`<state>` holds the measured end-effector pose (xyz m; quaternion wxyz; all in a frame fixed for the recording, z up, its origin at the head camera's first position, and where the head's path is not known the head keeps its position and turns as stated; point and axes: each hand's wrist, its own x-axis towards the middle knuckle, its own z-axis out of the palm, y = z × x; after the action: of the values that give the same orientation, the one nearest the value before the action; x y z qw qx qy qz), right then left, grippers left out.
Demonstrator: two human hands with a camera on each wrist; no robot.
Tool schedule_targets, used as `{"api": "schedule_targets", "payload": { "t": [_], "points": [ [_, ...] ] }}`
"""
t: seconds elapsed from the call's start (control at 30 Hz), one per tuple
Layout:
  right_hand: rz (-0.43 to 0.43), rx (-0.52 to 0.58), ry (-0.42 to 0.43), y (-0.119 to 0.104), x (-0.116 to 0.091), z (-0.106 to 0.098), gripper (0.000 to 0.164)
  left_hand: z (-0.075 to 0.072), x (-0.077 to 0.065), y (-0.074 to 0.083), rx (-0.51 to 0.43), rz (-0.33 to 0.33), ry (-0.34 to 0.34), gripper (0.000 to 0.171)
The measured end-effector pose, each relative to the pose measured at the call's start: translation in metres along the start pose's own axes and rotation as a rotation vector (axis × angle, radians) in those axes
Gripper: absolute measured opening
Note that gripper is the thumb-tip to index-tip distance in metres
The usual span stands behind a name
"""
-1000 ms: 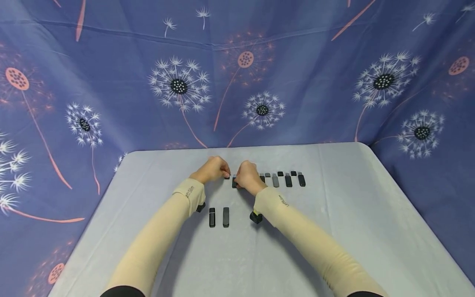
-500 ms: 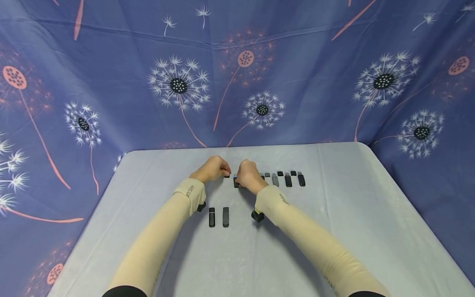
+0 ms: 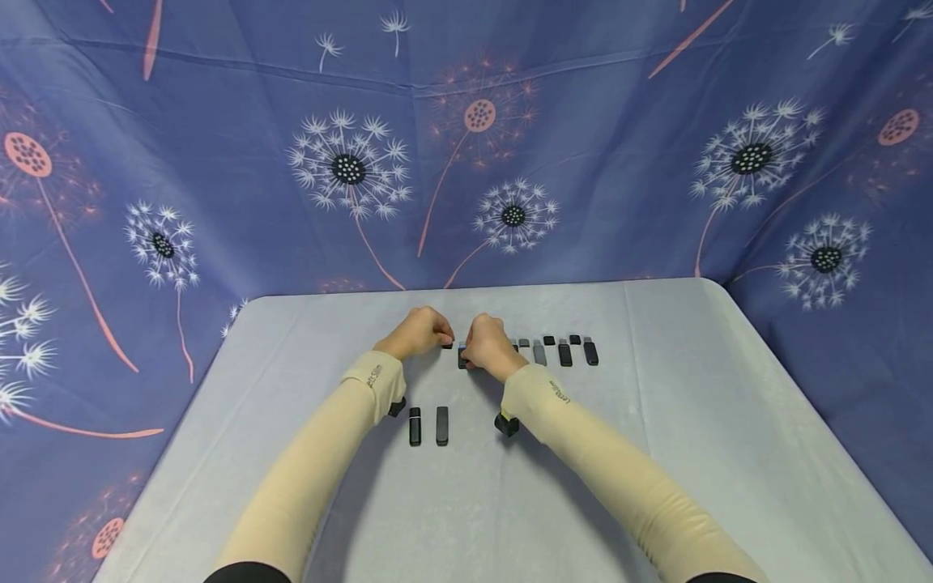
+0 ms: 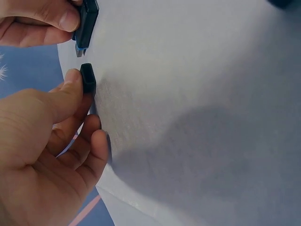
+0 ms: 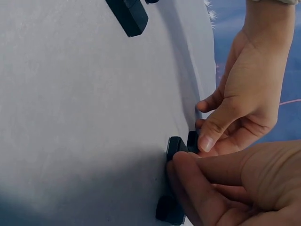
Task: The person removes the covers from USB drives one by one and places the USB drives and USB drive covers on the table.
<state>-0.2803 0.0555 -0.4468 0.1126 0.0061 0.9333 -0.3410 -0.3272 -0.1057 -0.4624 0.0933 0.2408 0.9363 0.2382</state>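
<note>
In the head view my left hand (image 3: 421,330) is at the back of the table, its thumb and finger pinching a small black cap (image 4: 88,79). The cap's hollow end faces the USB flash drive (image 4: 87,23) in the left wrist view. My right hand (image 3: 490,348) pinches that dark drive, whose metal connector with a blue edge points toward the cap. A short gap separates cap and connector there. In the right wrist view the drive's black end (image 5: 176,145) sticks out from the right fingertips.
Right of my right hand runs a row of uncapped flash drives, including a grey one (image 3: 539,353) and a black one (image 3: 590,351), with small caps (image 3: 549,340) behind them. Nearer me lie two longer sticks, one black (image 3: 415,427) and one dark grey (image 3: 442,426).
Both hands stay almost in place, still holding the cap and the flash drive. The blue by the connector shows more plainly than a second ago.
</note>
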Motion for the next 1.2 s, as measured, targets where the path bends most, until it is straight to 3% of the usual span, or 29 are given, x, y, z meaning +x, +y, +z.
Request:
{"api": "schedule_targets", "payload": {
  "t": [0.47, 0.7, 0.9, 1.2],
  "points": [
    [-0.049, -0.077, -0.006, 0.0, -0.003, -0.002, 0.01, 0.002, -0.002, -0.006, -0.087, -0.034, 0.018, 0.016],
    [-0.235, -0.1, 0.109, 0.007, -0.023, -0.015, 0.018, 0.0, -0.013, -0.011, -0.177, -0.065, 0.07, 0.038],
    [-0.322, -0.054, 0.186, 0.027, -0.046, -0.031, 0.021, -0.006, -0.028, -0.014, -0.243, -0.07, 0.136, 0.058],
    [-0.43, -0.026, 0.229, 0.047, -0.083, -0.041, 0.022, -0.012, -0.057, -0.004, -0.096, 0.023, 0.147, 0.073]
  ]
}}
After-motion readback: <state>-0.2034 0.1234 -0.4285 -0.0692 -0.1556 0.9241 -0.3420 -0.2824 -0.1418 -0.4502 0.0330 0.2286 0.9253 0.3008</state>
